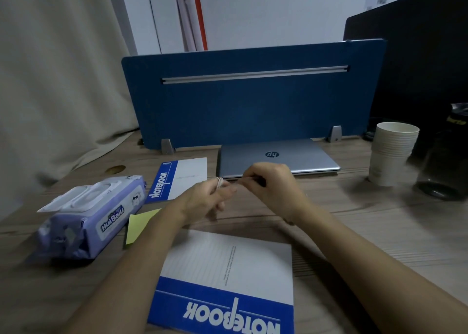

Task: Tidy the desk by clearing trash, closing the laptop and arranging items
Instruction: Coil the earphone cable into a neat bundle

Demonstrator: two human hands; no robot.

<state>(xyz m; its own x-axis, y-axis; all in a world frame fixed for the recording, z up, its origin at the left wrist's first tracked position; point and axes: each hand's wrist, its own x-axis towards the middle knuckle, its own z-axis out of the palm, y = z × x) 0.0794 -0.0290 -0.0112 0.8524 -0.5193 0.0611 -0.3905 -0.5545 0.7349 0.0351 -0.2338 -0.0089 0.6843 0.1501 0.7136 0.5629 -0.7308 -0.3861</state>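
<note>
At centre frame the left hand (211, 194) has a thin band (219, 181) looped round a finger while the right hand (269, 181) pinches its other end taut before the closed laptop (278, 156); overstretched, it could snap or fly off.

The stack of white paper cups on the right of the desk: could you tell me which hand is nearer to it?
Right. The right hand is mid-desk, left of the stack of white paper cups; the left hand lies farther left still.
</note>
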